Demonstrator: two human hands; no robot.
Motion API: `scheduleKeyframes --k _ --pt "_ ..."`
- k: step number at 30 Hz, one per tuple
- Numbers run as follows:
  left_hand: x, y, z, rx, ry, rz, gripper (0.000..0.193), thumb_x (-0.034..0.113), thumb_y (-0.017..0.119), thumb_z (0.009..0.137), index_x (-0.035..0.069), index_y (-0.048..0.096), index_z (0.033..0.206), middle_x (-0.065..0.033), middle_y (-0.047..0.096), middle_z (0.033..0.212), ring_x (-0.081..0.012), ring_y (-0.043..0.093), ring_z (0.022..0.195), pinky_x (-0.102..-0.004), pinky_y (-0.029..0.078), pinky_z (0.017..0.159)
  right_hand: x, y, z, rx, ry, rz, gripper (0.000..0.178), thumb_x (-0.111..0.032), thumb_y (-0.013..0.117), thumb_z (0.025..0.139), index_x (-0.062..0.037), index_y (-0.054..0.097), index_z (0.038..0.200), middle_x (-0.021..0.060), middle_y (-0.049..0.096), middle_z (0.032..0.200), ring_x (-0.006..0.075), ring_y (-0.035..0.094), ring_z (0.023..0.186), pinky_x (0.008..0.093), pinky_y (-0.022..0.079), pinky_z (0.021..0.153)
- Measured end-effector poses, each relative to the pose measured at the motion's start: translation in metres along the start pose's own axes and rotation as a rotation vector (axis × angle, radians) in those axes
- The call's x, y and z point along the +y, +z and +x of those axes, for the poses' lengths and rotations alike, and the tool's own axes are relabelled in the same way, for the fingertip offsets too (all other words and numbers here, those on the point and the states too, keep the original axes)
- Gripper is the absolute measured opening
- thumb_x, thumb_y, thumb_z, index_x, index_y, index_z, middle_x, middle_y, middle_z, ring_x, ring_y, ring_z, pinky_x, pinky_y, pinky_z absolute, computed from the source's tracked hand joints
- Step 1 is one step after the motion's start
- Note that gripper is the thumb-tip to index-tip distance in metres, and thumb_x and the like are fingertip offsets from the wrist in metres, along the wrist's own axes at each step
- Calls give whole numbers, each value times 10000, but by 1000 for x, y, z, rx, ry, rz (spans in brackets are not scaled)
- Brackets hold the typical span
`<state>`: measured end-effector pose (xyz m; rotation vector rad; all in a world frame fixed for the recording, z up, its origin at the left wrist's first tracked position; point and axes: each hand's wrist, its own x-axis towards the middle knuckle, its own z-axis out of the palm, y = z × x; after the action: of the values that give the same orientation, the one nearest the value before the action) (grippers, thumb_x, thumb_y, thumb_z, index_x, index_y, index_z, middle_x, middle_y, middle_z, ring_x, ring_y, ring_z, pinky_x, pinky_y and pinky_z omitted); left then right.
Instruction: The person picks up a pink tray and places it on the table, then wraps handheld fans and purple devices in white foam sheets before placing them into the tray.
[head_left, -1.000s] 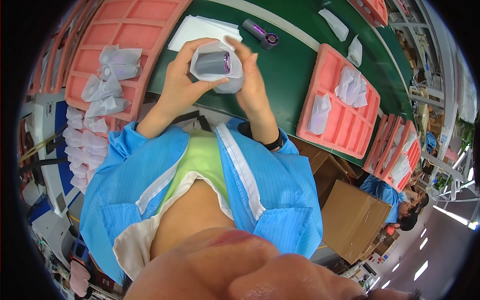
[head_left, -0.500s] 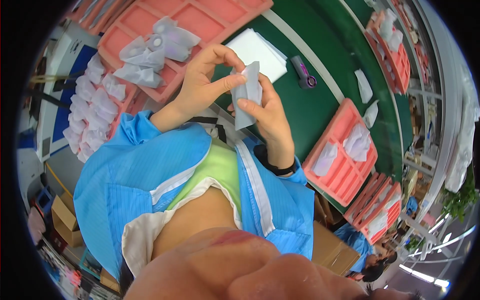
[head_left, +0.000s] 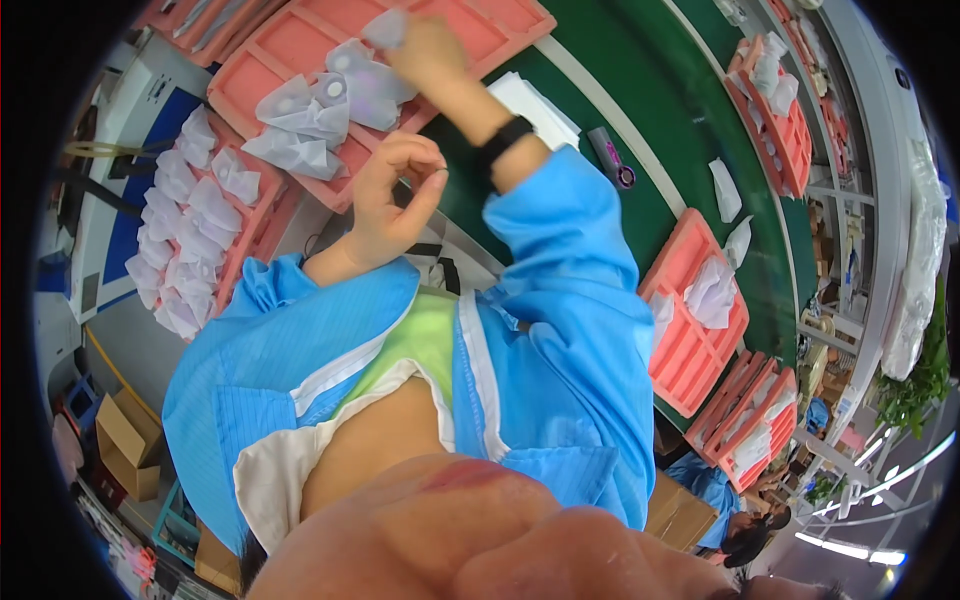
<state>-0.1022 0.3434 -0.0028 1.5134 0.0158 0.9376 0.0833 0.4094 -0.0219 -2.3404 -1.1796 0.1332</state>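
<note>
My right hand (head_left: 432,58), with a black band at the wrist, reaches over the large pink compartment tray (head_left: 480,35). It is closed on a small piece wrapped in thin white paper (head_left: 384,30); motion blurs both. Below it in the same tray lie several similar wrapped pieces (head_left: 365,85). My left hand (head_left: 395,190) hovers in front of the tray's near edge, its thumb and forefinger pinched together. Whatever may be between those fingertips is too small to make out. A stack of white paper sheets (head_left: 540,112) rests on the green work surface, partly behind my right forearm.
A grey and purple handheld device (head_left: 610,158) lies right of the paper. Another pink tray (head_left: 690,350) holds wrapped pieces, with loose white papers (head_left: 726,190) beyond it. At left, wrapped pieces (head_left: 190,220) fill a stacked tray. More trays (head_left: 750,420) stand at lower right.
My hands have come apart. The right one has carried the wrapped piece away to the upper left, over the large tray. My left hand has let go of it and dropped slightly.
</note>
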Motion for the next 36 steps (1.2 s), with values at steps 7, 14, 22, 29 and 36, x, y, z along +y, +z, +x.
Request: scheduleKeyframes --k 7,14,22,29,36 --pt "-1 -2 4 -99 -162 151 196 -57 587 834 36 549 1003 -76 570 955 -127 566 728 -217 432 610 10 -29 -25 -67 14 6 422 -338 696 732 -27 652 1014 206 648 1047 366 620 982 458 513 820" --pt "-23 43 25 -539 -75 534 160 69 619 838 76 590 995 -94 591 936 -255 609 787 -346 489 649 133 -128 -136 62 468 -530 395 -335 717 748 -30 666 994 213 617 999 359 582 1053 446 509 827" --pt "-85 100 35 -604 -3 893 188 198 648 842 96 593 991 -100 609 932 -292 616 813 -393 497 673 187 -134 -218 30 498 -328 420 -328 685 799 -7 615 1061 180 647 913 312 635 905 421 525 748" --pt "-106 106 31 -545 73 993 172 211 660 833 66 600 903 -97 596 844 -299 607 793 -386 493 664 135 -147 -245 198 426 430 451 -316 618 877 59 561 1121 133 661 724 222 639 612 286 502 592" --pt "-83 95 45 -468 -202 602 124 162 654 826 43 648 860 -78 615 808 -244 598 726 -364 469 624 106 -140 -245 150 565 1414 497 -279 618 871 62 531 1222 140 663 755 146 595 562 248 400 428"
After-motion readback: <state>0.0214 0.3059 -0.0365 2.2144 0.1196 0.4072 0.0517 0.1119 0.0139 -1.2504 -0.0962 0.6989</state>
